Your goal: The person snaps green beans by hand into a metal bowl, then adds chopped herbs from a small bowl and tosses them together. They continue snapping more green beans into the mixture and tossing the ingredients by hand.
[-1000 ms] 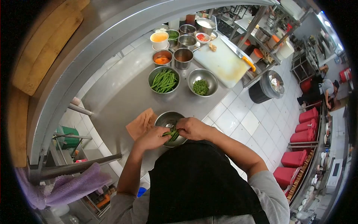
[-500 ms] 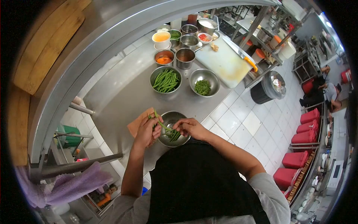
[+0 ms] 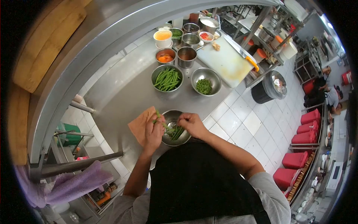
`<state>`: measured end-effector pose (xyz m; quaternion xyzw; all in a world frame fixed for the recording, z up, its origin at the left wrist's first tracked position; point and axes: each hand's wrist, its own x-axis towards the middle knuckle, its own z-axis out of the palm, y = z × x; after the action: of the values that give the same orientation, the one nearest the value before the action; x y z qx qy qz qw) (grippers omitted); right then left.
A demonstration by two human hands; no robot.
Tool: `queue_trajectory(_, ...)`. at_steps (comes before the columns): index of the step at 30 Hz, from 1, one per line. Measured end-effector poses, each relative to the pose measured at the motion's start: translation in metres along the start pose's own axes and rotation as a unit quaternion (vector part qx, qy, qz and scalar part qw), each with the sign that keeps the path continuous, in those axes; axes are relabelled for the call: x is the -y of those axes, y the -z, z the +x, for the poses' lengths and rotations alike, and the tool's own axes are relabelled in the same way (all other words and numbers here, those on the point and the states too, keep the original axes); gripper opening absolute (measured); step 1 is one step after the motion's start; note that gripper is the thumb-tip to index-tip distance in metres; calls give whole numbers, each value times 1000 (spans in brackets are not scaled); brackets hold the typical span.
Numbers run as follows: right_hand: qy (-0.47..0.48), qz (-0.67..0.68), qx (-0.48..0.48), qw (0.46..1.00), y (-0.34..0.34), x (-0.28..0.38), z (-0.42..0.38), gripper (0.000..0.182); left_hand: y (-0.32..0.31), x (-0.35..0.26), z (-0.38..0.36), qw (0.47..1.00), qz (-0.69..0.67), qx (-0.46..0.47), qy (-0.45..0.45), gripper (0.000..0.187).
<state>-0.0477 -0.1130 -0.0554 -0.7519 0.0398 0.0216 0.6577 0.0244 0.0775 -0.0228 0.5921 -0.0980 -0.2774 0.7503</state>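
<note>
My left hand (image 3: 153, 131) is closed around a green bean (image 3: 157, 113), whose end pokes up past the fingers. It is at the left rim of a steel bowl (image 3: 170, 116). Over the bowl's right side, my right hand (image 3: 192, 125) has its fingers pinched together; whatever they hold is too small to make out. Cut green bean pieces (image 3: 176, 133) lie in the bowl. A brown paper sheet (image 3: 136, 125) rests on the table beside my left hand. Farther back stand a bowl of whole green beans (image 3: 167, 79) and a bowl of chopped greens (image 3: 203, 86).
Several small pots and tubs, including a tub of orange liquid (image 3: 163, 35) and a pot of orange pieces (image 3: 165, 58), crowd the table's back. A cutting board (image 3: 227, 61) carries a knife with a yellow handle (image 3: 252, 64). A bin (image 3: 263, 91) stands on the floor; people are far right.
My left hand has shifted slightly right and now covers more of the bean. My right hand has moved a little right and up, its fingers drawn closer together.
</note>
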Motion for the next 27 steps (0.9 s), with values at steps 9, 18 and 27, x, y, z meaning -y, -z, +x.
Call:
queue_trajectory(9,-68,-2,52,996,11,-20,10,18,36,4,5,997,51,-34,51,15)
queue_trajectory(18,72,-471,160,864,-24,-78,34,19,24,30,3,913,407,-10,5,24)
queue_trajectory(27,-173,-10,145,974,35,7,14,12,6,19,-2,873,487,23,10,24)
